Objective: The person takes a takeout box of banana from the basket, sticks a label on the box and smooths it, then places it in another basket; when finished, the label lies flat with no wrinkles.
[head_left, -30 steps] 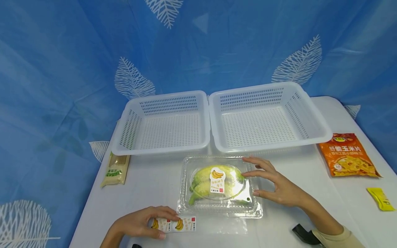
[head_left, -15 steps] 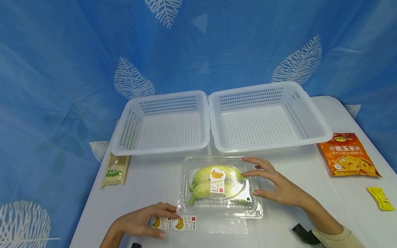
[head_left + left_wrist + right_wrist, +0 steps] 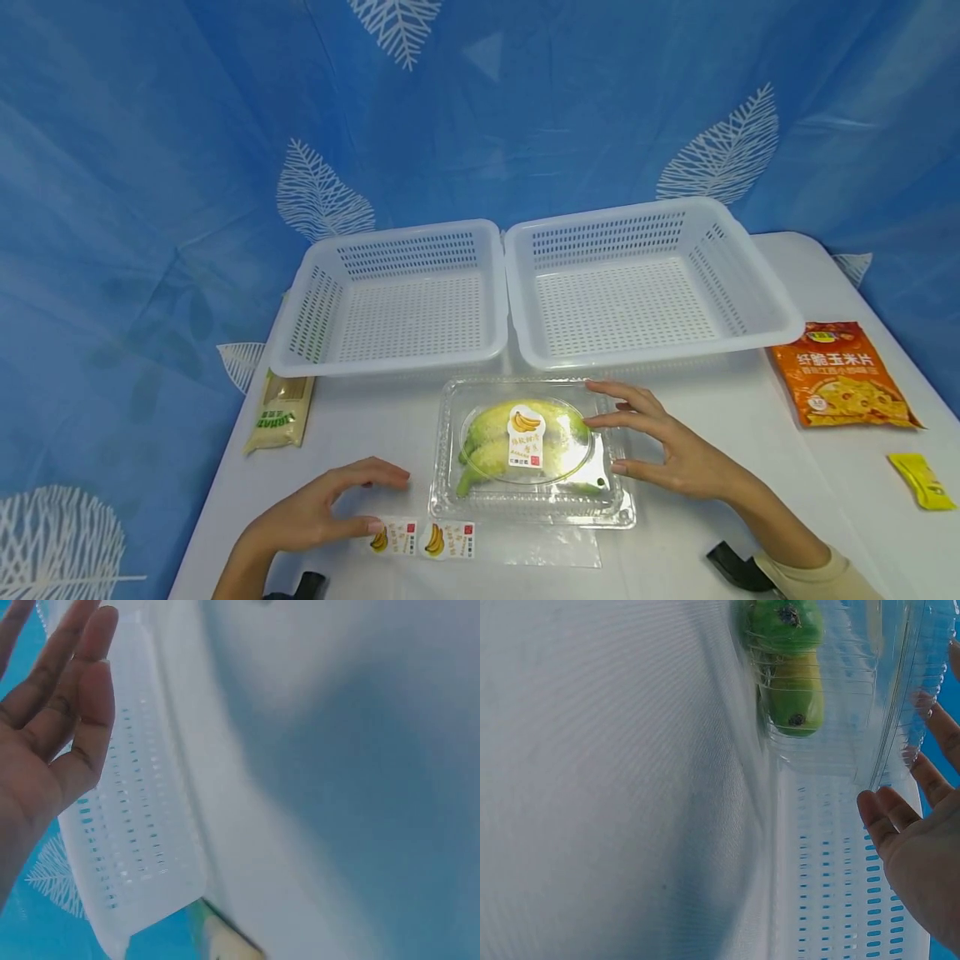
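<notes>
A clear plastic clamshell box (image 3: 611,510) sits in the middle of the table in the head view, with yellow-green bananas (image 3: 480,462) inside. A white banana label (image 3: 526,436) is stuck on its lid. My right hand (image 3: 667,442) rests spread fingers along the box's right edge; the right wrist view shows the fingertips (image 3: 866,799) at the clear rim. To the lower left, my left hand (image 3: 318,508) hovers with its fingers apart and nothing in it. Its thumb overlaps the end of a strip of banana stickers (image 3: 446,540), whose clear backing reaches toward the box.
Two white slotted baskets (image 3: 390,364) (image 3: 645,354) stand side by side behind the box. A beige food packet (image 3: 279,417) lies partly under the left basket. At the right are an orange snack bag (image 3: 847,379) and a small yellow packet (image 3: 922,482).
My left hand has lifted off the sticker strip and shifted left and up, uncovering more of the stickers. My right hand and the box stay where they were.
</notes>
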